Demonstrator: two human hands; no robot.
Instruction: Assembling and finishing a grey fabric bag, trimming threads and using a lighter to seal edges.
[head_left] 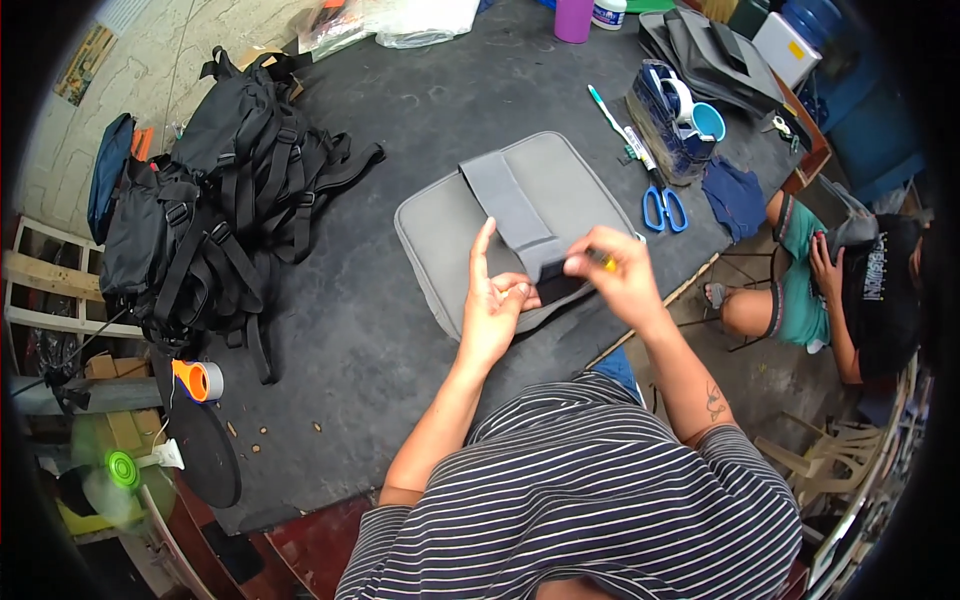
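Grey bag panel (560,185) lies flat on the dark worktable (400,110), in front of us and a little right of centre, with a grey strap (505,205) running diagonally across it toward our hands. At the strap's near end we see a small black piece (558,287) sitting at the panel's lower edge.

Our left hand (492,310) rests at that near edge, touching the panel beside the black piece; the index finger points up and the others curl loosely, so the hand is mostly spread and not closed on anything we can make out. Our right hand (622,275) is pressed together at the fingertips, pinching a small yellow tool (603,259), with its tip just above the end of the strap. What kind of tool it is we cannot tell.

To our left, a heap of black backpacks (215,200) with many straps covers that side of the table. Nearer us on the left lies an orange roll of tape (198,380), and below it a green fan (118,470). To the right of the panel we see blue-handled scissors (663,208), a pen (606,110) and a blue mug (706,120). A purple cup (574,18) stands at the far edge. Another person (850,285) sits low on the right, beyond the table.
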